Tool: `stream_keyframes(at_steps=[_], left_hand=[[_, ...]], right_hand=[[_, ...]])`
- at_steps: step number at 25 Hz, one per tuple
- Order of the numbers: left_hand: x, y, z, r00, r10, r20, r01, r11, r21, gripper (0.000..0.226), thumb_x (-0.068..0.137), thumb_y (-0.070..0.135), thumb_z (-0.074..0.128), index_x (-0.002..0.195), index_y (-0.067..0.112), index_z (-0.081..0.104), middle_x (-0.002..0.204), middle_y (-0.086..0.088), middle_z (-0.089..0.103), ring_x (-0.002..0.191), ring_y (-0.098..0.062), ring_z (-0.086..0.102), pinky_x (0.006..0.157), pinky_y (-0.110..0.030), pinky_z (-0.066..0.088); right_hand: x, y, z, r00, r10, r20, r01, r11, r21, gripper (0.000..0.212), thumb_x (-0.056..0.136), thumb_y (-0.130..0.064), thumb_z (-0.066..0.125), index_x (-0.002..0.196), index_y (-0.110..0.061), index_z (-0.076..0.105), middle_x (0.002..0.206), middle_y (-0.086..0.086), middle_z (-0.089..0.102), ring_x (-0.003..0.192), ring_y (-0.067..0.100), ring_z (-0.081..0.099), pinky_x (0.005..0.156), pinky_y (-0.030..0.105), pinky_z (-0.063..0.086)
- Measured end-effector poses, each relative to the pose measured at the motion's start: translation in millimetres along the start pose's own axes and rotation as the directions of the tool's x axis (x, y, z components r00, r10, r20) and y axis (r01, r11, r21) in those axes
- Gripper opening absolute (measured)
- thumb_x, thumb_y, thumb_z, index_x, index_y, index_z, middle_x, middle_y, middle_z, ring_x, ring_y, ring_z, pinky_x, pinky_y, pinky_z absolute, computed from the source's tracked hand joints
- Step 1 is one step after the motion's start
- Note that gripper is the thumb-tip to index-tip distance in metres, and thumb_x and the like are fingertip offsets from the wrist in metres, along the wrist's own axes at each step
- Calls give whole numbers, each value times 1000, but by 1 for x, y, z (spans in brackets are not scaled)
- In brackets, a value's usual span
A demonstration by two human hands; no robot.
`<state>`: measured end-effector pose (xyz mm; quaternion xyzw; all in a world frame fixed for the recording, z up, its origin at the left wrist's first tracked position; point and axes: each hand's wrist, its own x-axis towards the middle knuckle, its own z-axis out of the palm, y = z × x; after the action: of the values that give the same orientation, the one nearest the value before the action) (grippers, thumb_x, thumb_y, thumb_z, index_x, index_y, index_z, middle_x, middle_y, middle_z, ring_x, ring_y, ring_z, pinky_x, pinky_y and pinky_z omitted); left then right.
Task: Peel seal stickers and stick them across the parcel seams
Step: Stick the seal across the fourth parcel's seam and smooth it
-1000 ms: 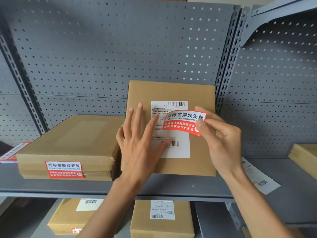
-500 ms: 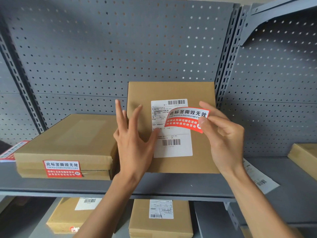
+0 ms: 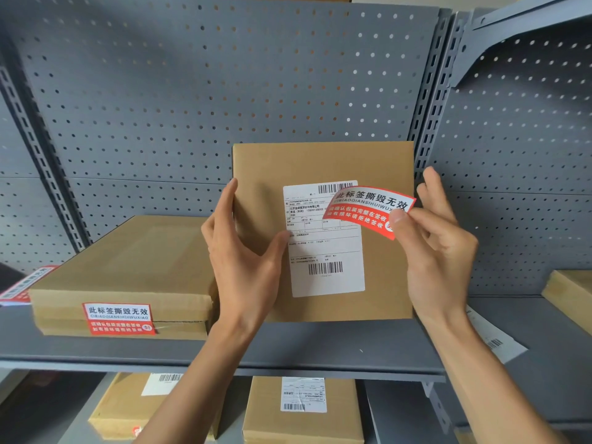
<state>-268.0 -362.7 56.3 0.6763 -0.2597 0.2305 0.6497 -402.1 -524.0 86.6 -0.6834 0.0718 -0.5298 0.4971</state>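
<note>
Sticker [image 3: 368, 209], red and white with Chinese print, curls in front of the upright parcel [image 3: 323, 232], over the top right corner of its white shipping label [image 3: 325, 241]. Right hand [image 3: 439, 251] pinches the sticker's right end between thumb and forefinger, the other fingers loosely spread behind. Left hand [image 3: 243, 251] holds the parcel's left edge, fingers straight up along that edge and thumb pressed on the front just beside the label. Parcel stands on its lower edge on the grey shelf [image 3: 320, 347], against the pegboard [image 3: 224, 91].

Left of it, touching the left hand's back, lies a flat parcel [image 3: 128, 267] with 1 sealed sticker [image 3: 118, 318] stuck across its near seam. Further left, a sheet of stickers [image 3: 22, 286] shows at the frame edge. Right of the right wrist a loose paper label [image 3: 493, 338] lies on the shelf, and 1 more box [image 3: 570, 299] sits at the far right. Below, on the lower shelf, 2 boxes [image 3: 304, 411] carry white labels
</note>
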Motion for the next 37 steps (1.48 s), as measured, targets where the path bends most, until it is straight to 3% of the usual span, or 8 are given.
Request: stream_keyframes(at_steps=[4, 8, 11, 14, 19, 25, 32, 37], left_hand=[[6, -3, 1, 996, 76, -44, -77, 997, -17, 96, 72, 6, 90, 148, 30, 36, 141, 23, 44, 135, -13, 44, 113, -33, 41], [6, -9, 1, 994, 103, -35, -102, 995, 7, 117, 69, 3, 91, 160, 23, 20, 142, 26, 38, 134, -19, 45, 110, -52, 43], [5, -10, 1, 993, 117, -33, -115, 992, 43, 122, 68, 0, 91, 162, 17, 16, 141, 16, 39, 132, -21, 44, 110, -52, 43], [4, -10, 0, 994, 103, -23, -102, 993, 55, 124, 68, -3, 90, 164, 15, 15, 146, -1, 37, 135, -23, 43, 113, -48, 40], [2, -13, 0, 996, 86, -4, -85, 994, 75, 128, 68, -5, 90, 165, 18, 10, 143, -5, 35, 137, -23, 42, 115, -38, 37], [1, -18, -1, 993, 113, 34, -117, 979, 167, 133, 65, -3, 89, 165, 32, 7, 141, -13, 35, 134, -23, 38, 107, -2, 23], [0, -11, -8, 986, 156, 61, -167, 935, 312, 129, 65, 17, 95, 158, 47, 11, 137, -13, 37, 125, -29, 43, 105, -48, 48], [3, 0, -14, 973, 222, 65, -230, 894, 385, 114, 70, 32, 94, 159, 39, 23, 144, -11, 37, 119, -24, 44, 101, -52, 49]], right_hand=[[-1, -5, 2, 999, 6, -36, -3, 995, 101, 18, 90, -18, 66, 75, -20, 75, 162, -1, 42, 143, 5, 48, 111, 24, 46], [0, -6, 1, 998, 2, -63, 8, 989, 147, 16, 90, -19, 66, 83, -27, 78, 160, -2, 45, 141, 6, 51, 109, 25, 48], [-2, -4, 2, 998, 1, -58, 8, 987, 159, 22, 90, -22, 66, 81, -34, 83, 158, -5, 47, 141, 3, 50, 106, 24, 49], [-3, 0, 4, 999, -23, -42, 29, 987, 157, 20, 90, -27, 68, 80, -37, 82, 157, -3, 49, 142, 8, 49, 105, 28, 49], [-6, 11, 2, 999, -10, -39, 16, 988, 151, 13, 92, -23, 67, 88, -21, 79, 157, 0, 50, 144, 20, 48, 112, 47, 48], [-12, 18, 0, 997, 57, -59, -51, 994, 97, 19, 92, -18, 66, 91, -3, 76, 156, 0, 50, 143, 22, 49, 113, 51, 47], [-18, 11, -3, 996, 75, -57, -68, 992, 109, 18, 95, -16, 66, 88, -25, 80, 151, -2, 55, 139, 17, 54, 103, 35, 54], [-23, 2, -7, 996, 57, -66, -51, 994, 93, 36, 100, -2, 62, 83, -28, 79, 146, -4, 59, 136, 9, 55, 95, 20, 53]])
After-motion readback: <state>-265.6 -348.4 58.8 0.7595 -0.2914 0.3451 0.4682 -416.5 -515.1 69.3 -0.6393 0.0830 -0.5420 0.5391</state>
